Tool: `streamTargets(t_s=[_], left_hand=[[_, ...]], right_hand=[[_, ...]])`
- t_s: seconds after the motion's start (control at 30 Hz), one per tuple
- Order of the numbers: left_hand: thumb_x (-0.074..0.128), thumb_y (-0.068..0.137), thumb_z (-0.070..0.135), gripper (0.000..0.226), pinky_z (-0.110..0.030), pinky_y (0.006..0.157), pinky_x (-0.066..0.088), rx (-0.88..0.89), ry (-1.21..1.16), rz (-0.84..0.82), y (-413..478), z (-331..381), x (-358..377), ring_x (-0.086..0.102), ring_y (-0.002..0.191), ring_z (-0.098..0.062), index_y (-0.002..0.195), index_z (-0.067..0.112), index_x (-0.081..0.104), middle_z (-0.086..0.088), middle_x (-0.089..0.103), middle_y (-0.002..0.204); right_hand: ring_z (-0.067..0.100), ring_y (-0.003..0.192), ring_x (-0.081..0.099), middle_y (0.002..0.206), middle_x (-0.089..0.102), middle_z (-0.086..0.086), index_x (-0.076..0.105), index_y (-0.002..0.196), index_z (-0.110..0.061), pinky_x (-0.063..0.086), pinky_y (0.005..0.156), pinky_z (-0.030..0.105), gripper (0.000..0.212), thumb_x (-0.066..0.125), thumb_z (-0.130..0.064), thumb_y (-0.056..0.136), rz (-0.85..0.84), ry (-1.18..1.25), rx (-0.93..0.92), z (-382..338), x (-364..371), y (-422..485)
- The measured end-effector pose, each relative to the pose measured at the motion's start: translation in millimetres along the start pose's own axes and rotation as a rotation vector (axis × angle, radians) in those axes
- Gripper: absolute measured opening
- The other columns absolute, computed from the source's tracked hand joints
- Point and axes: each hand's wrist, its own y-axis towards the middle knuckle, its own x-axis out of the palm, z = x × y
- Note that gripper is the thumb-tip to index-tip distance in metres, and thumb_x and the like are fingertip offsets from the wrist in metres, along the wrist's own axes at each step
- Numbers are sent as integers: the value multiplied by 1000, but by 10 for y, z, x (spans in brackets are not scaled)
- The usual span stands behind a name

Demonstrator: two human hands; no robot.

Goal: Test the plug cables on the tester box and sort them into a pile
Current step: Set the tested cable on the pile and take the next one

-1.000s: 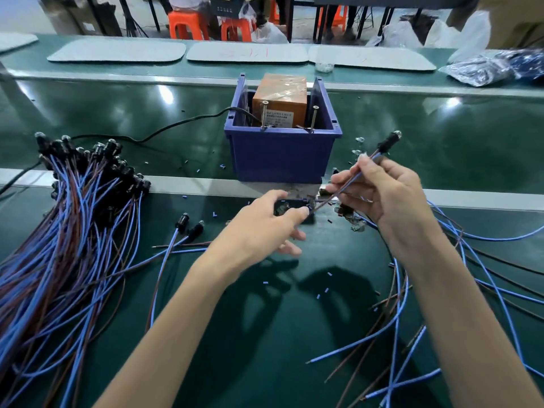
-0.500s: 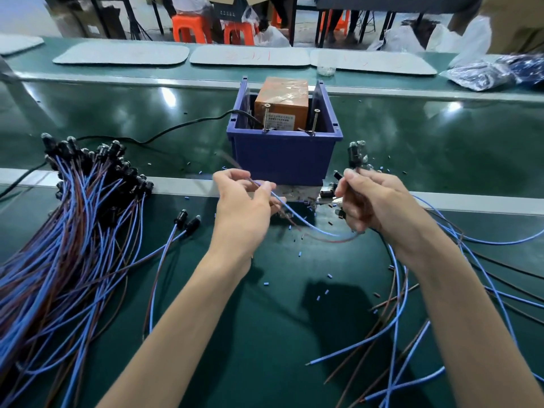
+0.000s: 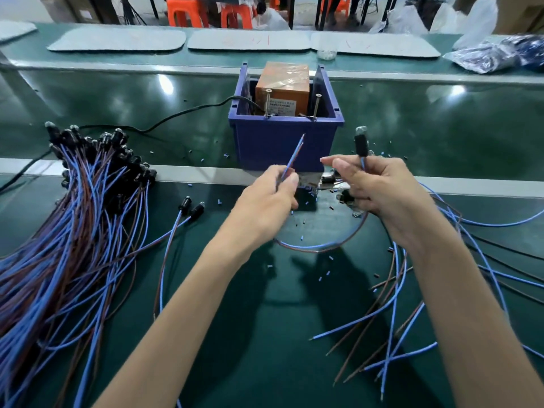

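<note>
Head view, left hand: we are pinching the bare free ends of 1 thin blue-and-brown plug cable (image 3: 291,161) between thumb and forefinger of our left hand (image 3: 265,201), the tips pointing up at the box.
Head view, right hand: our right hand (image 3: 382,195) is gripping the same cable just below its black cylindrical plug (image 3: 361,144), which is standing upright above the curled fingers; the forefinger is stretching out leftward.
Cable: it is hanging in a low loop between both hands; we cannot tell whether it is touching the dark green table (image 3: 265,334).
Tester box: the dark blue plastic bin (image 3: 282,142) is sitting just beyond our hands, holding an orange taped block (image 3: 282,89), with 2 metal screws (image 3: 268,103) standing at its near wall.
Pile: a thick heap of blue and brown cables (image 3: 73,231) is lying at the left, plugs pointing away from us.
Loose cables: a scattered bunch (image 3: 412,319) is lying at the right, under our right forearm.
</note>
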Motion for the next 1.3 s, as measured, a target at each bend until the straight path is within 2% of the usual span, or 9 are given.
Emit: streamTargets(t_s=[0.1, 0.23, 0.33, 0.47, 0.67, 0.87, 0.93, 1.03, 1.3], left_hand=[[39, 103, 28, 31, -21, 51, 29, 86, 28, 38, -10, 5, -15, 38, 50, -5, 79, 26, 58, 11, 45, 52], [43, 101, 19, 38, -23, 51, 26, 92, 62, -47, -11, 8, -64, 33, 48, -8, 66, 25, 57, 12, 42, 46], [45, 101, 18, 36, -27, 58, 31, 71, 41, -111, -21, 10, -83, 38, 57, -13, 69, 23, 61, 10, 46, 52], [44, 101, 21, 33, -18, 52, 31, 61, 57, -164, -35, 7, -101, 38, 50, -6, 76, 22, 65, 12, 46, 44], [44, 101, 28, 30, -26, 63, 35, 52, 56, -165, -62, 39, -133, 41, 56, -8, 81, 25, 66, 14, 49, 47], [43, 102, 30, 29, -15, 48, 29, 102, -3, -142, -85, 75, -99, 36, 47, -3, 81, 23, 62, 14, 46, 50], [47, 101, 27, 25, -18, 54, 32, 120, -39, -140, -87, 80, -84, 39, 55, -7, 83, 21, 63, 7, 49, 62], [50, 100, 24, 22, -20, 56, 33, 134, -42, -128, -94, 85, -67, 40, 60, -9, 82, 20, 62, 10, 49, 60], [52, 98, 24, 21, -24, 64, 37, 102, -35, -114, -90, 61, -68, 42, 63, -9, 80, 20, 62, 5, 53, 67]], right_hand=[[4, 42, 23, 58, 37, -10, 76, 86, -20, 21, 37, 12, 14, 64, -24, 91, 132, 46, 7, -9, 16, 5], [2, 38, 22, 61, 55, -5, 75, 78, -15, 19, 34, 12, 17, 70, -30, 86, 129, 141, 35, -50, 27, 2], [1, 37, 25, 63, 64, -2, 72, 76, -12, 20, 34, 11, 15, 73, -25, 83, 87, 101, 53, -57, 43, -17], [0, 37, 27, 69, 62, 7, 68, 79, -10, 21, 35, 11, 6, 71, -10, 84, 95, 95, 56, -59, 62, -27], [0, 36, 29, 59, 67, -4, 67, 73, -12, 23, 36, 10, 13, 71, -14, 84, 63, 49, 22, -75, 56, -34], [-1, 36, 39, 53, 63, -10, 66, 72, -13, 26, 39, 6, 16, 69, -17, 87, -5, -80, -21, -90, 61, -63], [-3, 37, 45, 60, 65, -6, 67, 77, -8, 30, 41, 5, 12, 68, -13, 88, -47, -106, -40, -100, 85, -86], [-5, 40, 49, 75, 69, 8, 69, 86, 0, 34, 43, 4, 9, 66, -8, 89, -85, -132, -70, -118, 119, -116], [-2, 47, 45, 65, 66, -7, 69, 72, -17, 35, 50, 9, 17, 67, -11, 88, -114, -252, -74, -77, 103, -76]])
